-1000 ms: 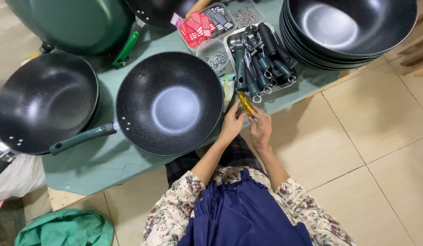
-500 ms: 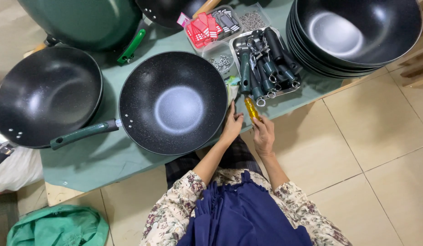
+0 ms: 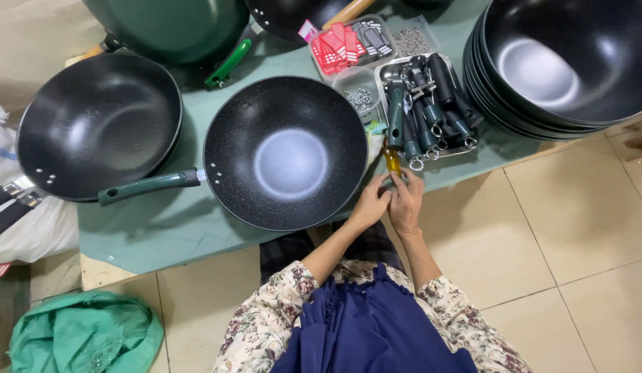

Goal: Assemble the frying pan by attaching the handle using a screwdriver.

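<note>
Now both hands have drawn together low centre: right hand (image 3: 406,204) grasps the yellow-handled screwdriver (image 3: 393,161), left hand (image 3: 371,205) steadying beside the wok (image 3: 286,152).

The speckled black wok (image 3: 286,153) is looking matt, its middle shining. Metal rings are glinting on the dark handles (image 3: 428,114). The yellow screwdriver handle (image 3: 393,161) is looking glossy plastic.

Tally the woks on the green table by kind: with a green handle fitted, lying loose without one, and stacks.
Woks with green handle: 2, centre wok, back wok
Loose wok, no handle: 1
Stacks: 1
Total: 4
</note>
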